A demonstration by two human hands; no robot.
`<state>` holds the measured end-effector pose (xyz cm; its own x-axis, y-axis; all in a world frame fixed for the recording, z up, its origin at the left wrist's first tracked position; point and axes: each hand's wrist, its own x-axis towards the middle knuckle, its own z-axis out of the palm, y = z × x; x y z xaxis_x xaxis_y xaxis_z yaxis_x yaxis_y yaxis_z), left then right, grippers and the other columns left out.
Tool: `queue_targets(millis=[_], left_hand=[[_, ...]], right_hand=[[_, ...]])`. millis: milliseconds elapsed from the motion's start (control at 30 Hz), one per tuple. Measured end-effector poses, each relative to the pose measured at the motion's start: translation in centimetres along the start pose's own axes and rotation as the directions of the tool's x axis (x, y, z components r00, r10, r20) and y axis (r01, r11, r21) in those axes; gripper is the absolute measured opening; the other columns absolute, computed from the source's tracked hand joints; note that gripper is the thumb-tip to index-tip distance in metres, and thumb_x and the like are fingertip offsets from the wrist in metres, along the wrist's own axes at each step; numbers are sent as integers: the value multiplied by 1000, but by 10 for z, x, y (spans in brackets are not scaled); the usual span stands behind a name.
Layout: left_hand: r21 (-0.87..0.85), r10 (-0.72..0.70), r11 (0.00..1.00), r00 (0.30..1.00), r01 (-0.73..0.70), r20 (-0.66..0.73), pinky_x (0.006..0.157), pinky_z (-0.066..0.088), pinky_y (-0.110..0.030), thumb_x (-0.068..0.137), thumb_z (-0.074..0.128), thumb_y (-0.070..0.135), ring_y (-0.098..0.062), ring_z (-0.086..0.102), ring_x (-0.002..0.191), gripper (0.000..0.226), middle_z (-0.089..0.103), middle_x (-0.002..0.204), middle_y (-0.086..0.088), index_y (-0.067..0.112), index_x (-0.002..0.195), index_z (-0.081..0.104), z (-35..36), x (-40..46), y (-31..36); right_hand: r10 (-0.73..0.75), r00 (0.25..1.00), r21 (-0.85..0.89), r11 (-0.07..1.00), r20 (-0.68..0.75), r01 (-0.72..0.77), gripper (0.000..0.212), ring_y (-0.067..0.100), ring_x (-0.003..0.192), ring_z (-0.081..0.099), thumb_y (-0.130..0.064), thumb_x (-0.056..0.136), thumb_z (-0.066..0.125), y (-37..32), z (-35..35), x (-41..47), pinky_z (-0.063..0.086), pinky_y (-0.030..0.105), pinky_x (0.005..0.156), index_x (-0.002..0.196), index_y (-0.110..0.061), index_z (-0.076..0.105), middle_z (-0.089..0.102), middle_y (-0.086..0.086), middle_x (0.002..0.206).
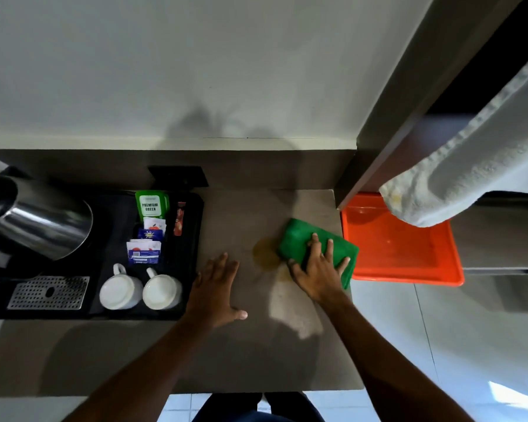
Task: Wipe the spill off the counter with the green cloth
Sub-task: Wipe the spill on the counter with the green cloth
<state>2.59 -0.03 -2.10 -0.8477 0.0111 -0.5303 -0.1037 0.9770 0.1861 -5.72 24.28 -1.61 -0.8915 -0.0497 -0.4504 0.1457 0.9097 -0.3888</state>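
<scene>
A yellowish spill (265, 254) lies on the grey-brown counter (256, 345), near its right end. The folded green cloth (299, 242) rests flat on the counter, its left edge touching the spill. My right hand (319, 269) presses down on the cloth with fingers spread, covering its near half. My left hand (215, 290) lies flat on the bare counter left of the spill, palm down, fingers apart, holding nothing.
A black tray (192, 226) at the left holds a steel kettle (40, 220), sachets (148, 229), two white cups (141, 290) and a drip grille (48, 292). An orange tray (409, 263) sits just past the counter's right edge. A white towel (476, 166) hangs above it.
</scene>
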Motion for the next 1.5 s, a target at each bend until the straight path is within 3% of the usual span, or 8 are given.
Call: queue_targets(millis=[200,400,600,800,1000,1200,1367,1500], left_hand=[[-127,-28,992,968,-5,-250,123,20,-59,93,50,55,-38,13,157,81,12,172,-9,22,162,23,57,-46,8],[-70,78,992,937,-108,-341,121,18,-59,95,46,59,-37,17,156,79,22,170,-10,21,161,26,94,-60,-10],[-49,181,976,922,-210,-343,120,23,-56,93,50,64,-34,16,157,82,21,170,-10,21,160,28,90,-61,-25],[-49,187,975,922,-216,-339,120,21,-54,91,52,65,-33,18,157,88,20,171,-11,21,162,23,98,-57,-31],[-24,204,974,915,-227,-347,118,24,-52,91,54,62,-34,24,155,83,26,168,-10,20,159,31,92,-62,-33],[1,235,968,910,-250,-342,119,25,-52,95,49,56,-33,23,155,78,24,169,-12,19,160,29,103,-69,-41],[-20,220,970,913,-241,-345,119,25,-52,93,52,54,-33,24,155,78,24,169,-11,18,159,31,97,-69,-39],[-18,221,970,908,-243,-356,122,21,-50,92,53,55,-31,20,157,81,23,169,-11,19,160,28,99,-68,-40]], right_hand=[[82,996,-113,990,-20,-83,62,41,156,-21,-67,98,17,-5,26,17,-11,83,109,157,-54,-1,-9,-10,173],[131,990,-79,988,-56,-135,60,46,155,-18,-60,100,18,-56,29,87,-12,84,107,158,-52,5,-5,-5,174],[-277,947,-415,852,160,319,57,38,158,-13,-62,99,12,-38,35,63,-12,79,111,155,-59,3,-4,-14,173],[135,984,-187,970,-117,-155,53,38,158,-16,-57,102,21,-53,20,109,-8,82,111,154,-61,7,-3,-13,173],[-295,945,-413,851,139,326,58,41,157,-13,-62,96,8,-70,47,77,-17,80,107,154,-60,1,-6,-12,173],[27,998,-242,969,-61,-41,57,41,157,-14,-56,101,25,-61,23,116,-8,82,111,155,-58,8,-5,-12,173],[-364,924,-399,835,115,378,57,45,157,10,-57,98,26,-82,79,39,-6,81,108,154,-55,23,18,-7,172],[-175,984,-358,918,14,168,63,38,159,-3,-64,90,13,-17,40,65,-4,81,113,152,-62,7,4,-14,173]])
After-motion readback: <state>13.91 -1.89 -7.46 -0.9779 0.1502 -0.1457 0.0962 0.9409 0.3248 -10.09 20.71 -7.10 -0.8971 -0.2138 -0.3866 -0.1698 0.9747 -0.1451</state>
